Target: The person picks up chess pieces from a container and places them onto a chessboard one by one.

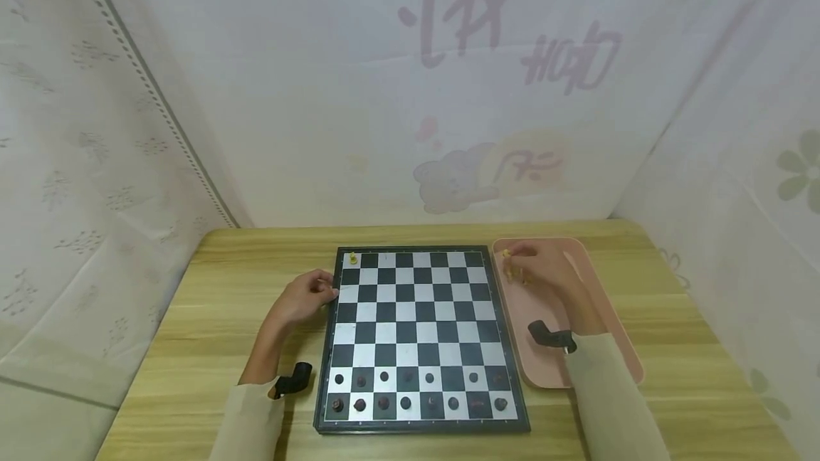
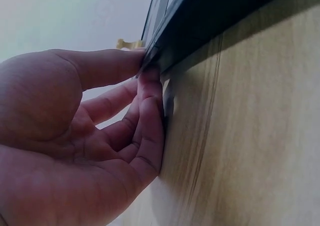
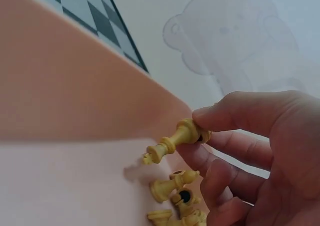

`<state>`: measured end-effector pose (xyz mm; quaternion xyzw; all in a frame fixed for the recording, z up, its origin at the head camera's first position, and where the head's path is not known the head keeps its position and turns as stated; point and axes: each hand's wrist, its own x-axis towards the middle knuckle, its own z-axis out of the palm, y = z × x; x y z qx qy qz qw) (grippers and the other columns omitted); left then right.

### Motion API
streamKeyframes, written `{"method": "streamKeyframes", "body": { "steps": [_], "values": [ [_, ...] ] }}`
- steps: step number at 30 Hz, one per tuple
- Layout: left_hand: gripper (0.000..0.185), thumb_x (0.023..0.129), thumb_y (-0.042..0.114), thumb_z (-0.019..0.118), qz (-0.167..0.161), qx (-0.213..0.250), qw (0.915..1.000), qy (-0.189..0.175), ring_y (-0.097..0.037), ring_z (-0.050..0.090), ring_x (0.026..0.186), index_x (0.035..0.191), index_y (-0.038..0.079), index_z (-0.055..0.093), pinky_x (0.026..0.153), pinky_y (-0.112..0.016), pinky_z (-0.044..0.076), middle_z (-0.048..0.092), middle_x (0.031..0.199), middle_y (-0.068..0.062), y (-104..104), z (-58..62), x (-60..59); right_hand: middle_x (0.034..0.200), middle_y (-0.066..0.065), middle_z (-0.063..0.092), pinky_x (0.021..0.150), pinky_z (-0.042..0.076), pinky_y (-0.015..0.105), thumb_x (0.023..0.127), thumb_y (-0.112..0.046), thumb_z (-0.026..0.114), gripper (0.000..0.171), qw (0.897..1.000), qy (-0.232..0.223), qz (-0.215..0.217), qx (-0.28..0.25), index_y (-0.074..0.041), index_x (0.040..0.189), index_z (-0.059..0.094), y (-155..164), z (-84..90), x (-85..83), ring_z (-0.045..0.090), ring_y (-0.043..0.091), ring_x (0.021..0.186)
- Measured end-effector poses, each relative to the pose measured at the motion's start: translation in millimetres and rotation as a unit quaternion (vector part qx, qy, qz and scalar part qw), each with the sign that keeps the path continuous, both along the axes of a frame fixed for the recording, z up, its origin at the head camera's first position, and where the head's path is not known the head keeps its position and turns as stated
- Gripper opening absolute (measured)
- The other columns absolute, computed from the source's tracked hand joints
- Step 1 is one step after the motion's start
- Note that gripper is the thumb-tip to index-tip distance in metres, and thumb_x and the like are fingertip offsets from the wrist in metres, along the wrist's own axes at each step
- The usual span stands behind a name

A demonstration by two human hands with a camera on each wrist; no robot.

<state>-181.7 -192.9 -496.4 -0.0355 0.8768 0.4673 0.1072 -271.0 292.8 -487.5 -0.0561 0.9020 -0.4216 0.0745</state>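
Note:
A black-and-white chessboard (image 1: 405,333) lies on the table. My left hand (image 1: 309,297) pinches its left edge, thumb on top and fingertips against the side, as the left wrist view shows. In the pink tray (image 1: 611,304) at the right, my right hand (image 1: 544,266) holds a yellow chess king (image 3: 176,140) by its base between thumb and fingers, its top tilted down. Several yellow chess pieces (image 3: 172,186) lie under it in the tray. One yellow chess piece (image 1: 353,258) stands on the board's far left corner square.
Dark chess pieces (image 1: 406,403) stand in two rows on the near side of the board. The wooden table (image 1: 211,319) extends around the board and tray. A printed white curtain (image 1: 320,91) hangs behind and at both sides.

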Motion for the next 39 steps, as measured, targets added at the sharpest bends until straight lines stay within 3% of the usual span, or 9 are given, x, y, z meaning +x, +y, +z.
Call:
{"method": "streamKeyframes", "body": {
  "steps": [5, 9, 12, 17, 23, 31, 39],
  "values": [
    [0.033, 0.106, 0.013, 0.071, -0.001, 0.002, 1.0000, -0.001, -0.027, 0.063, 0.094, 0.132, -0.006, 0.067, 0.080, -0.038, 0.048, 0.073, 0.101, -0.010, 0, 1.5, 2.9, 0.104, 0.014, 0.077, 0.076, 0.053, 0.036, 0.099, -0.016, 0.082, 0.025, 1.000, 0.014, -0.006, 0.002, 0.003, 0.115, 0.078, -5, 2.7, 2.0, 0.064, 0.030, 0.093],
    [0.034, 0.106, 0.014, 0.071, -0.004, 0.002, 1.0000, 0.001, -0.028, 0.064, 0.095, 0.132, -0.007, 0.067, 0.081, -0.039, 0.049, 0.074, 0.103, -0.011, 0, 0.3, 2.1, 0.106, 0.010, 0.080, 0.084, 0.053, 0.041, 0.099, -0.024, 0.084, 0.024, 0.997, 0.062, -0.009, 0.051, -0.005, 0.114, 0.083, 0, 1.4, 4.3, 0.067, 0.030, 0.102],
    [0.034, 0.106, 0.014, 0.071, -0.004, 0.002, 1.0000, 0.007, -0.028, 0.064, 0.094, 0.133, -0.007, 0.067, 0.081, -0.039, 0.049, 0.074, 0.103, -0.011, -1, -2.1, 1.8, 0.101, 0.003, 0.082, 0.082, 0.053, 0.039, 0.098, -0.033, 0.085, 0.023, 0.991, 0.105, -0.013, 0.083, -0.014, 0.110, 0.086, 5, 1.1, 6.8, 0.069, 0.026, 0.098],
    [0.034, 0.106, 0.015, 0.071, 0.002, 0.002, 1.0000, 0.005, -0.029, 0.064, 0.097, 0.134, -0.005, 0.067, 0.083, -0.039, 0.049, 0.075, 0.105, -0.012, -2, -4.6, 2.3, 0.093, -0.005, 0.081, 0.072, 0.051, 0.038, 0.098, -0.043, 0.084, 0.022, 0.984, 0.135, -0.018, 0.114, -0.023, 0.107, 0.088, 11, 5.1, 9.8, 0.066, 0.023, 0.090],
    [0.036, 0.106, 0.015, 0.071, 0.006, 0.001, 0.9999, 0.009, -0.030, 0.065, 0.099, 0.136, -0.005, 0.068, 0.084, -0.038, 0.048, 0.075, 0.108, -0.013, -3, -6.6, 1.4, 0.093, -0.001, 0.081, 0.075, 0.047, 0.034, 0.097, -0.036, 0.085, 0.022, 0.981, 0.163, -0.013, 0.102, -0.018, 0.109, 0.087, 13, 10.4, 12.2, 0.068, 0.024, 0.093],
    [0.036, 0.106, 0.015, 0.072, 0.007, 0.004, 1.0000, 0.003, -0.028, 0.065, 0.097, 0.135, -0.005, 0.068, 0.082, -0.038, 0.049, 0.075, 0.108, -0.013, -3, -5.8, 0.3, 0.100, 0.004, 0.081, 0.076, 0.047, 0.034, 0.098, -0.035, 0.085, 0.026, 0.983, 0.165, -0.018, 0.083, -0.012, 0.110, 0.085, 9, 18.0, 15.8, 0.066, 0.026, 0.095],
    [0.035, 0.105, 0.014, 0.072, 0.009, 0.013, 0.9999, -0.001, -0.028, 0.065, 0.096, 0.134, -0.005, 0.068, 0.083, -0.038, 0.049, 0.076, 0.106, -0.012, -4, -5.5, -0.1, 0.109, 0.008, 0.080, 0.075, 0.052, 0.021, 0.100, -0.029, 0.084, 0.025, 0.990, 0.138, -0.033, 0.009, -0.008, 0.115, 0.082, 7, 15.0, 15.0, 0.066, 0.018, 0.099]
  ]
}}
